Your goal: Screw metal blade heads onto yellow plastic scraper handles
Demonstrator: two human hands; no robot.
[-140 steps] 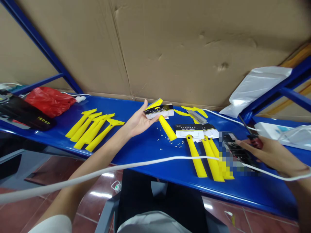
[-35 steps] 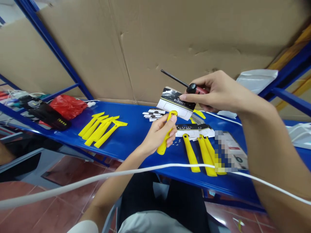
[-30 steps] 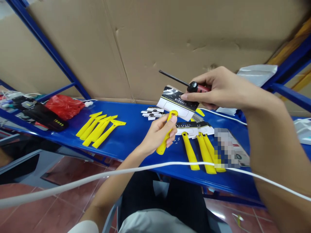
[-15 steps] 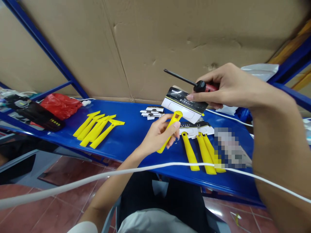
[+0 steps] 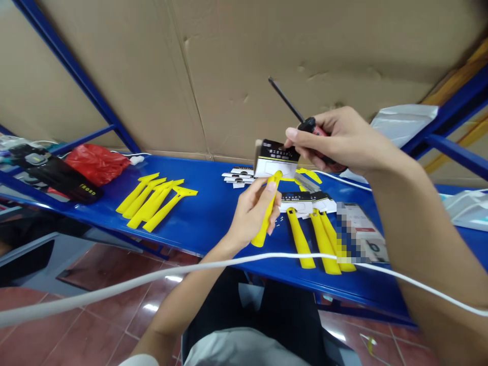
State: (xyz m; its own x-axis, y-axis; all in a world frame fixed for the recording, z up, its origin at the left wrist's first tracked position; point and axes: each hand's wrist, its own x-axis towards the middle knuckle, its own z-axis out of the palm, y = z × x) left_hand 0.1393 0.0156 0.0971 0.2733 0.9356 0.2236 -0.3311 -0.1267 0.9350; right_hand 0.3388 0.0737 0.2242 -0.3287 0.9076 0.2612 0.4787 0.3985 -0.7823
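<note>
My left hand (image 5: 249,211) is closed around a yellow scraper handle (image 5: 263,234), which it holds tilted above the table. A black-and-white printed card sleeve (image 5: 276,168) sits at the handle's upper end; how far it goes over the scraper head is hidden. My right hand (image 5: 339,134) grips a screwdriver (image 5: 308,125) with a dark shaft pointing up and left. Its fingertips touch the sleeve's upper right corner. Several yellow scrapers with card sleeves (image 5: 301,241) lie just right of my left hand, and several without sleeves (image 5: 154,203) lie at the left.
Small stacked cards (image 5: 239,176) lie behind my left hand on the blue table (image 5: 206,203). A red plastic bag (image 5: 95,163) and a black bottle-like object (image 5: 57,175) are at the left. A white cable (image 5: 171,277) crosses the foreground. A cardboard wall (image 5: 236,76) stands behind.
The card sleeve has turned, showing its side edge and less of its face. The screwdriver shaft now points up more steeply. My right hand has shifted slightly left.
</note>
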